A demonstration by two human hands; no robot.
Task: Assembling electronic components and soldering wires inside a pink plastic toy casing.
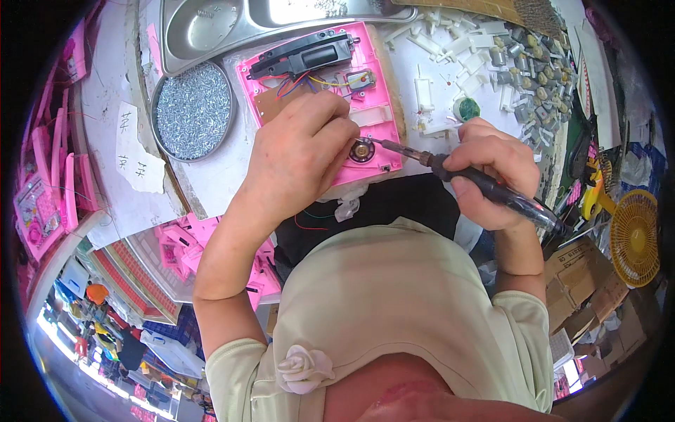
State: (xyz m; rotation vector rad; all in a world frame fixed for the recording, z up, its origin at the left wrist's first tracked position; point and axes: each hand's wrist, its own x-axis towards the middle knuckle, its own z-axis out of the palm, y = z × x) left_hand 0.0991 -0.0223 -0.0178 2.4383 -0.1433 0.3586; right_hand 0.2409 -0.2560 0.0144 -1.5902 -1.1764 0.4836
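A pink plastic housing (384, 102) lies open on the work surface in front of me. Inside it are a black plastic assembly (309, 56), a small motor (361, 80), coloured wires (299, 84), a brown board (275, 103) and a small round speaker (362, 150). My left hand (302, 148) rests over the housing's lower left part, fingers closed together beside the speaker; what they pinch is hidden. My right hand (496, 169) is closed round the black handle of a soldering iron (485, 186), whose tip points left and reaches the speaker's upper edge.
Left of the housing stands a round tin of small screws (193, 112), with a metal tray (204, 32) behind it. White plastic parts (424, 95), a small green round item (466, 108) and many small motors (534, 77) lie right. Pink parts (186, 246) sit lower left; a yellow fan (635, 238) stands right.
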